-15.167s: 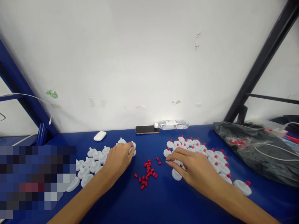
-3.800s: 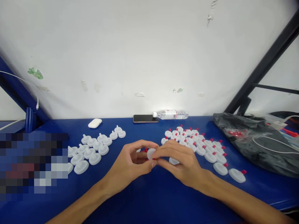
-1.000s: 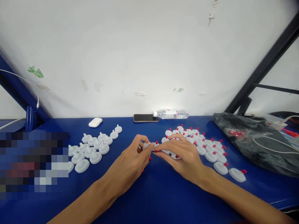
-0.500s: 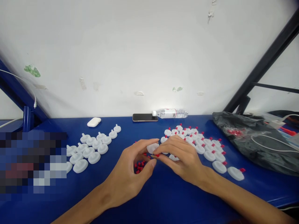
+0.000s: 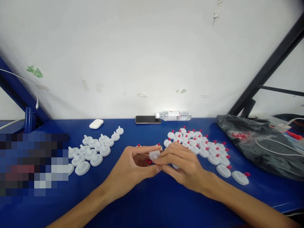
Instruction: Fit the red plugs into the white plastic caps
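Note:
Between my two hands is a white plastic nozzle cap (image 5: 154, 155), round and translucent. My left hand (image 5: 133, 169) curls around it, thumb and fingers closed on its sides. My right hand (image 5: 181, 161) pinches at its near right side, where a small red tip cap is mostly covered by the fingers. Small red tip caps (image 5: 149, 161) lie on the blue table behind my left hand, partly hidden. To the right stand several white nozzle caps with red tips (image 5: 203, 152). Several white nozzle caps without red tips (image 5: 96, 160) lie to the left.
Along the wall are a white earphone case (image 5: 96, 123), a dark phone (image 5: 147, 119) and a clear water bottle (image 5: 175, 115) on its side. A black plastic bag (image 5: 258, 158) with a white cable covers the right end of the blue table (image 5: 147, 209). A pixelated patch hides the left edge.
My left fingers and thumb have drawn closer together around the nozzle cap, covering more of the loose red tip caps. Both hands remain together, and the view has shifted slightly.

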Demonstrator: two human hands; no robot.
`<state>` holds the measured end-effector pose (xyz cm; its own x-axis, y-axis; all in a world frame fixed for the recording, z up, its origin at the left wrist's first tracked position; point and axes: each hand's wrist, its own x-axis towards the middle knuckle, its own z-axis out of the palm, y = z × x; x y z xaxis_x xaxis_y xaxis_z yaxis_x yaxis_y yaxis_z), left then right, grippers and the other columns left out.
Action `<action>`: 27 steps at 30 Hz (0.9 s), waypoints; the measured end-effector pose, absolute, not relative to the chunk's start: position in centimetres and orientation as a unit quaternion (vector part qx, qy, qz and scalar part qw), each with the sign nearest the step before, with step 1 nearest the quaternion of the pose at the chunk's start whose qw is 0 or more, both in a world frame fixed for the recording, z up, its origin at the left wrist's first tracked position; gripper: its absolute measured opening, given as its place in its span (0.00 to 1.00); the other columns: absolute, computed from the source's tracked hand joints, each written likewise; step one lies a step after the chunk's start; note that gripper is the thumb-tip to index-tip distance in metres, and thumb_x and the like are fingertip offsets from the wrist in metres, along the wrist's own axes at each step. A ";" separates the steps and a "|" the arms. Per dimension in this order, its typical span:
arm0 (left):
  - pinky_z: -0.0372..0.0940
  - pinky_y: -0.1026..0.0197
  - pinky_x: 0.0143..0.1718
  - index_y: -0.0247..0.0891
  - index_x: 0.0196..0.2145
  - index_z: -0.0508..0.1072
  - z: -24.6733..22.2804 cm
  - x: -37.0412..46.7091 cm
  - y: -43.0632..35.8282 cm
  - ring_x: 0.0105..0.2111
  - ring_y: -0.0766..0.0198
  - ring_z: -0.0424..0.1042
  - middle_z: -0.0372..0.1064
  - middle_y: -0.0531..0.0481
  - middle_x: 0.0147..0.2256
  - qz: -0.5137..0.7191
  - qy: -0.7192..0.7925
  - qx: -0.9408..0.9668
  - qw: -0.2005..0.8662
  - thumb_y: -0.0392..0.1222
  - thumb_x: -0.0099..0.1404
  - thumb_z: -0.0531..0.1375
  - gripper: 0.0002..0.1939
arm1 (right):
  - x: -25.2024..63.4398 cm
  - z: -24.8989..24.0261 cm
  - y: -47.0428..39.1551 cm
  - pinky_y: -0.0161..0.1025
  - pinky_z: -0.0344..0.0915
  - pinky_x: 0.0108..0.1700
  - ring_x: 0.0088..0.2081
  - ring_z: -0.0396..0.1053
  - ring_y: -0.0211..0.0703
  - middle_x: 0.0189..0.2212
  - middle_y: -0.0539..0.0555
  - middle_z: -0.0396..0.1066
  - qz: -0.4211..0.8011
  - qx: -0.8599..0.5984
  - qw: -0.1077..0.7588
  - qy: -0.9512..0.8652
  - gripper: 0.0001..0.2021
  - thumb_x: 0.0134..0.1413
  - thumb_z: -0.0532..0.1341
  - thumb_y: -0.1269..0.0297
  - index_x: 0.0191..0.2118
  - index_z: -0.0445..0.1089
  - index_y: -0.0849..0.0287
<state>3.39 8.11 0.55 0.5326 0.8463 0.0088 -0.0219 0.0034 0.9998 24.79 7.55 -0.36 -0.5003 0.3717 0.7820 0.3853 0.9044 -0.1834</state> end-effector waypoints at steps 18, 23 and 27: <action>0.73 0.63 0.28 0.40 0.53 0.81 0.9 3.2 8.1 0.27 0.67 0.71 0.78 0.51 0.33 0.325 0.353 0.739 0.473 0.53 0.67 0.66 0.21 | 24.8 0.4 7.0 0.42 0.71 0.42 0.36 0.77 0.42 0.36 0.53 0.81 0.000 -0.228 0.472 -0.852 0.06 0.66 0.67 0.74 0.45 0.74 0.58; 0.73 0.46 0.48 0.40 0.56 0.79 0.7 1.6 10.3 0.47 0.50 0.74 0.80 0.43 0.45 0.331 0.383 0.840 0.198 0.49 0.71 0.60 0.20 | 25.1 0.7 7.2 0.44 0.69 0.47 0.40 0.77 0.44 0.37 0.52 0.81 0.010 -0.312 0.435 -0.844 0.04 0.66 0.66 0.72 0.43 0.74 0.56; 0.67 0.36 0.55 0.29 0.55 0.79 -0.1 -0.2 12.9 0.54 0.40 0.67 0.77 0.33 0.48 0.314 0.437 0.843 0.004 0.43 0.75 0.51 0.23 | 25.2 -0.2 7.9 0.47 0.67 0.49 0.37 0.74 0.45 0.35 0.51 0.80 0.021 -0.365 0.331 -0.870 0.04 0.67 0.65 0.71 0.44 0.75 0.57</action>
